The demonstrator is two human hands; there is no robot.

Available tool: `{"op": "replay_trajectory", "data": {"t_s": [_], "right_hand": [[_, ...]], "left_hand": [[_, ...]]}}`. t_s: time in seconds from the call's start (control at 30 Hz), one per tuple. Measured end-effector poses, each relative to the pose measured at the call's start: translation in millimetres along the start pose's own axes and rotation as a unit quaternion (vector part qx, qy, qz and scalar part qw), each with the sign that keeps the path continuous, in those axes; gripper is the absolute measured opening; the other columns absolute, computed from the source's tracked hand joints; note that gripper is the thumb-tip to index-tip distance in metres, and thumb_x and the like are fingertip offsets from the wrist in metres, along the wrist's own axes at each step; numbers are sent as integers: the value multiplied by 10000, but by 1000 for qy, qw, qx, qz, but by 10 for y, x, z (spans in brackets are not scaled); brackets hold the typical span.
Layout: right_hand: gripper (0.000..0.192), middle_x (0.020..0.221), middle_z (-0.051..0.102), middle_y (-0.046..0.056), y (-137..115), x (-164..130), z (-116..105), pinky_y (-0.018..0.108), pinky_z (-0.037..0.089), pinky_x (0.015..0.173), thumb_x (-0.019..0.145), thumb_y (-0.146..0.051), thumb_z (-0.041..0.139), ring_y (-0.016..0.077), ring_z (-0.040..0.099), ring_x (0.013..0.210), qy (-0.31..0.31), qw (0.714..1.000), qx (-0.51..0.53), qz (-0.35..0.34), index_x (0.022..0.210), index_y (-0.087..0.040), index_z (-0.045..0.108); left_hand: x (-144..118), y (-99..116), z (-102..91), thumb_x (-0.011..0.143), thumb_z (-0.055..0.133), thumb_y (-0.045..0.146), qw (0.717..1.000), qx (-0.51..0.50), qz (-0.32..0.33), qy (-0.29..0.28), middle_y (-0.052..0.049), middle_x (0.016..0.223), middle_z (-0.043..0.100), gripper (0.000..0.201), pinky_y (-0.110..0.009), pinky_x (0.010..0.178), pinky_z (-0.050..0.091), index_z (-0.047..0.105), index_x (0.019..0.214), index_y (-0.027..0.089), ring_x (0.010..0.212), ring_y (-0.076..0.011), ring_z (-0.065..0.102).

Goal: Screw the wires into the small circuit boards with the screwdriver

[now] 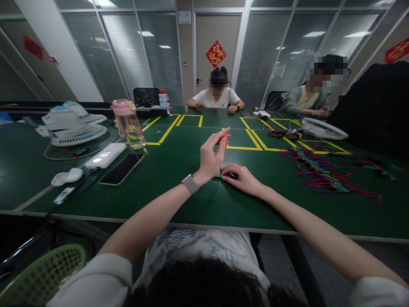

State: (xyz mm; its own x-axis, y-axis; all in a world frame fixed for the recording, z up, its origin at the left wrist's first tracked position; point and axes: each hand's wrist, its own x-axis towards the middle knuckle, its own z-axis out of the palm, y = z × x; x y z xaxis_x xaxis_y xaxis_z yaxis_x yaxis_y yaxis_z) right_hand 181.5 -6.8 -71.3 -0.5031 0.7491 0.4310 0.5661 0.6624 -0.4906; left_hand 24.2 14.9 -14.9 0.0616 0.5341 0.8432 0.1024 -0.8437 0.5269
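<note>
My left hand (211,155), with a watch at its wrist, is raised over the table and closed around an upright orange-handled screwdriver (226,137). Most of the handle is hidden by the fingers. Below it a small green circuit board (218,175) lies on the table, and the tool's lower end comes down at it; whether they touch I cannot make out. Low on the table, my right hand (243,178) has its thumb and fingers pinched on the board's right edge, covering part of it.
Rows of green circuit boards with red and blue wires (319,168) lie to the right. On the left are a phone (123,169), a white power bank (106,155), a drink bottle (131,128) and white fans (76,131). Two people sit across the green table (191,204).
</note>
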Motion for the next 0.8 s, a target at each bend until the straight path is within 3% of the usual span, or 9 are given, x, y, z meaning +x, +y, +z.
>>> {"op": "replay_trajectory", "data": {"t_s": [0.2, 0.37, 0.47, 0.63, 0.8], "right_hand": [[115, 1020, 705, 82, -4, -3, -6, 374, 514, 885, 861, -240, 608, 212, 657, 955, -3, 1000, 0, 0, 911, -193, 700], [115, 1021, 707, 90, 5, -1, 1, 380, 509, 895, 857, -236, 612, 217, 655, 962, -1, 1000, 3, 2, 909, -181, 699], [116, 1023, 705, 96, 8, -1, 4, 375, 508, 893, 855, -232, 613, 216, 654, 961, -3, 1000, 1, 1, 908, -171, 696], [127, 1022, 701, 90, 7, -1, 2, 378, 507, 899, 863, -240, 602, 214, 652, 965, -4, 1000, -1, -1, 920, -180, 698], [126, 1026, 701, 91, -4, 5, -4, 377, 509, 893, 864, -244, 601, 216, 654, 961, -6, 1000, -2, 1, 914, -184, 700]], "left_hand": [[12, 37, -2, 873, 624, 312, 995, 85, 36, 29, -16, 870, 589, 185, -257, 754, 483, 674, 1031, 230, 792, -125, 563], [4, 12, -6, 979, 410, 279, 999, 37, 22, -5, -59, 1054, 619, 309, -278, 843, 483, 612, 1207, 228, 932, -136, 601], [1, -15, 0, 988, 383, 265, 1000, -4, 4, -11, -62, 1134, 646, 325, -275, 824, 500, 568, 1253, 228, 910, -130, 639], [13, 3, 8, 913, 554, 232, 999, 28, 28, 22, -36, 969, 655, 224, -250, 773, 496, 634, 1122, 211, 851, -126, 613], [27, 19, -7, 855, 646, 257, 993, 100, 39, 55, -11, 836, 527, 138, -253, 744, 481, 684, 982, 221, 775, -122, 538]]}}
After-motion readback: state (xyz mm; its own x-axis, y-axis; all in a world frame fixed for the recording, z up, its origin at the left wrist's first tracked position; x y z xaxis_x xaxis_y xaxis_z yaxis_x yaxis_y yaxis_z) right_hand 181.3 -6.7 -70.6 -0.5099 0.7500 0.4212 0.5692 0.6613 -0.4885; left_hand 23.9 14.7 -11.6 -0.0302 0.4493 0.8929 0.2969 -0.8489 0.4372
